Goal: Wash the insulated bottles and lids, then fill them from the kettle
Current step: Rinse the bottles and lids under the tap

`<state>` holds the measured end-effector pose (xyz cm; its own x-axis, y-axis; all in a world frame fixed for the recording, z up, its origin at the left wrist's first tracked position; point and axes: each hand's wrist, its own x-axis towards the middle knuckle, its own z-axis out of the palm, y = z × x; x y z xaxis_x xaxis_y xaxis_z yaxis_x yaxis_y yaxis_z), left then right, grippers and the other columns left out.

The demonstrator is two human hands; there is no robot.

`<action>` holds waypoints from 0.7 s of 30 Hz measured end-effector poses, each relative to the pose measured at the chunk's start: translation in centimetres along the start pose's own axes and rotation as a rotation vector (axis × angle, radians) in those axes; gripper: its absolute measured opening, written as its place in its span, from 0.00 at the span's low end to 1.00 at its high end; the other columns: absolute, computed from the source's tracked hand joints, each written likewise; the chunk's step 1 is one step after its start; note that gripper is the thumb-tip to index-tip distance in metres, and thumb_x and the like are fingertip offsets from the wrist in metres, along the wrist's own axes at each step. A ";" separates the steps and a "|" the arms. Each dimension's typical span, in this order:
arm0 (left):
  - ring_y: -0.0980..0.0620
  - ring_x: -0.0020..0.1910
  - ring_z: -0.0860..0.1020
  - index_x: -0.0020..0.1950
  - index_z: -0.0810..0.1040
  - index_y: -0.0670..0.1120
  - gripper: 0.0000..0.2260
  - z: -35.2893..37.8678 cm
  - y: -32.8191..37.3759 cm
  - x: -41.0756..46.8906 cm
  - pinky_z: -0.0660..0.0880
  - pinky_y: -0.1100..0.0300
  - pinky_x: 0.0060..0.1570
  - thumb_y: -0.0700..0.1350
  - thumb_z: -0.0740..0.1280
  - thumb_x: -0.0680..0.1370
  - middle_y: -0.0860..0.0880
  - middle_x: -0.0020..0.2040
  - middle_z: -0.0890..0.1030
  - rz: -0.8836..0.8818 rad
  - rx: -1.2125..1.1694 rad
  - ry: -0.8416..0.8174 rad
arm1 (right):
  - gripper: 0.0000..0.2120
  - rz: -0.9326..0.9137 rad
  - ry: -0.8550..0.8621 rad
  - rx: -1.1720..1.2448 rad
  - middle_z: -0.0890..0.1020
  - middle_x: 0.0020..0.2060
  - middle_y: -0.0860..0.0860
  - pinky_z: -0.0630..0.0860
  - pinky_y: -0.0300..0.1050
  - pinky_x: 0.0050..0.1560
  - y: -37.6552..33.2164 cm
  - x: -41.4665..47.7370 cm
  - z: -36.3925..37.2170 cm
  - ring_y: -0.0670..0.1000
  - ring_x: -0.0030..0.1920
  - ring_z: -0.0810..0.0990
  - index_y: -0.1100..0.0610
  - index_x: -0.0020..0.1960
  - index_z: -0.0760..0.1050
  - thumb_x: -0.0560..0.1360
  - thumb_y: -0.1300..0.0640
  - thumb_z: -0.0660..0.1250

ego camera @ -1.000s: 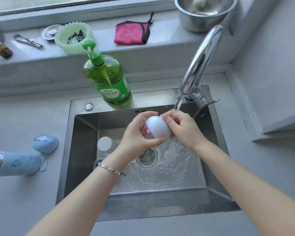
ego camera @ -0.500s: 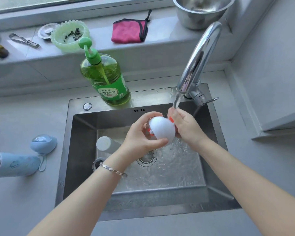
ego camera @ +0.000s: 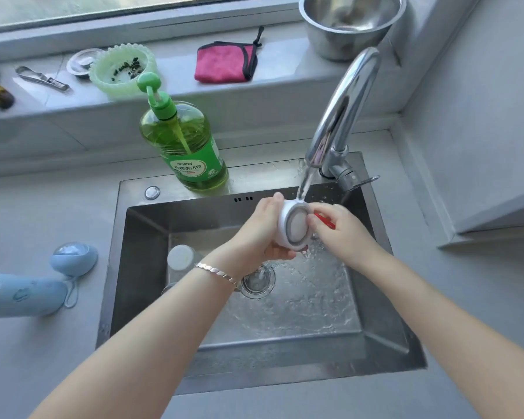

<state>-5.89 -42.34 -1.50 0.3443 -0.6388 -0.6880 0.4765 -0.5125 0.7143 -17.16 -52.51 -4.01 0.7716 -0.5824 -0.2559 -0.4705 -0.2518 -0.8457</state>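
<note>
Lid: A white lid (ego camera: 294, 228), hollow side facing the camera, is held under the stream over the sink (ego camera: 118, 267), at 1 o'clock from the drain (ego camera: 257, 278).
Left hand: The left hand (ego camera: 259, 229) wraps the lid's domed back, with the fingers curled over the top edge and the thumb beneath.
Right hand: The right hand (ego camera: 344, 234) meets the lid from 3 o'clock. Its fingers are curled over the red strap (ego camera: 325, 221) and one fingertip presses on the rim.
Water: The tap (ego camera: 342, 116) runs from 12 o'clock onto the lid's upper edge, and water sheets across the basin floor.
White bottle: A white bottle (ego camera: 180, 257) sits in the basin at 9 o'clock from the drain, partly hidden behind the left forearm. Whether it has been washed cannot be told.
Blue set: A blue bottle (ego camera: 25, 294) lies on the counter at 9 o'clock from the sink, with its blue lid (ego camera: 73, 258) just beside it, joined by a cord.
Progress: Washing appears to be under way, with this lid being rinsed. The bottles probably have yet to be rinsed out. No kettle is in view, so filling looks some way off.
Surroundings: Dish soap (ego camera: 185, 146) stands on the sink's back edge at 11 o'clock. A green dish (ego camera: 123, 71), pink cloth (ego camera: 226, 63) and steel bowl (ego camera: 351, 22) line the sill.
</note>
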 end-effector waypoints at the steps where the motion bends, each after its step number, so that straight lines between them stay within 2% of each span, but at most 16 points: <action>1: 0.44 0.36 0.82 0.63 0.67 0.45 0.21 0.0 0.1 0.1 0.74 0.63 0.24 0.59 0.49 0.81 0.41 0.43 0.81 -0.064 -0.025 -0.022 | 0.09 0.006 0.020 0.016 0.77 0.45 0.49 0.67 0.29 0.46 0.2 -0.2 -0.4 0.42 0.46 0.74 0.49 0.55 0.78 0.77 0.57 0.62; 2: 0.44 0.36 0.82 0.64 0.69 0.43 0.25 0.0 0.2 0.2 0.73 0.64 0.23 0.61 0.48 0.81 0.41 0.42 0.82 -0.121 -0.057 -0.052 | 0.08 0.027 0.033 0.089 0.77 0.44 0.49 0.68 0.28 0.43 0.4 -0.4 -0.7 0.39 0.42 0.74 0.49 0.54 0.78 0.77 0.57 0.64; 4: 0.44 0.36 0.83 0.61 0.73 0.42 0.28 0.1 0.3 0.1 0.71 0.67 0.21 0.62 0.48 0.80 0.42 0.41 0.83 -0.198 -0.148 -0.124 | 0.07 0.073 0.031 0.285 0.80 0.42 0.50 0.71 0.31 0.35 0.6 -0.8 -1.2 0.40 0.33 0.75 0.52 0.53 0.79 0.76 0.58 0.64; 6: 0.45 0.37 0.83 0.57 0.76 0.43 0.27 0.2 0.5 0.0 0.72 0.67 0.22 0.63 0.49 0.79 0.42 0.41 0.83 -0.228 -0.210 -0.170 | 0.07 0.115 0.058 0.396 0.81 0.38 0.53 0.72 0.35 0.29 0.5 -1.1 -1.4 0.44 0.30 0.76 0.56 0.52 0.79 0.77 0.59 0.64; 8: 0.47 0.36 0.82 0.57 0.75 0.44 0.25 0.2 0.5 0.0 0.73 0.66 0.23 0.62 0.52 0.79 0.43 0.43 0.82 -0.222 -0.196 -0.166 | 0.06 0.149 0.113 0.443 0.80 0.34 0.54 0.72 0.35 0.26 0.4 -1.3 -1.4 0.43 0.27 0.75 0.59 0.51 0.79 0.76 0.61 0.65; 13: 0.51 0.31 0.79 0.56 0.76 0.45 0.22 0.4 0.2 0.6 0.76 0.62 0.26 0.60 0.53 0.80 0.45 0.44 0.80 -0.180 -0.206 -0.104 | 0.04 0.166 0.218 0.472 0.80 0.26 0.46 0.73 0.35 0.26 0.1 -1.7 -1.2 0.43 0.25 0.75 0.53 0.42 0.80 0.73 0.60 0.68; 16: 0.49 0.36 0.80 0.56 0.76 0.44 0.21 0.5 0.3 0.6 0.78 0.60 0.29 0.58 0.53 0.81 0.43 0.45 0.81 -0.142 -0.232 -0.083 | 0.03 0.128 0.260 0.468 0.80 0.29 0.50 0.75 0.36 0.28 -0.4 -1.6 -1.3 0.43 0.26 0.77 0.55 0.44 0.80 0.73 0.61 0.69; 19: 0.46 0.38 0.81 0.55 0.75 0.43 0.18 0.0 0.3 0.5 0.79 0.57 0.32 0.57 0.56 0.80 0.42 0.45 0.81 -0.131 -0.293 -0.043 | 0.05 0.087 0.274 0.435 0.82 0.34 0.51 0.76 0.35 0.31 -1.2 -1.4 -1.0 0.43 0.29 0.78 0.58 0.49 0.80 0.73 0.60 0.69; 21: 0.43 0.41 0.81 0.59 0.74 0.42 0.20 -0.6 0.3 0.3 0.78 0.56 0.32 0.57 0.56 0.80 0.40 0.50 0.79 -0.133 -0.326 -0.017 | 0.05 0.050 0.268 0.384 0.83 0.34 0.49 0.76 0.37 0.33 -1.5 -1.2 -0.6 0.44 0.31 0.79 0.56 0.48 0.81 0.73 0.58 0.70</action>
<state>-5.15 -42.33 -1.59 0.2496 -0.5898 -0.7680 0.7506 -0.3832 0.5382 -17.60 -51.94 -2.11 0.5904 -0.7784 -0.2133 -0.2729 0.0562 -0.9604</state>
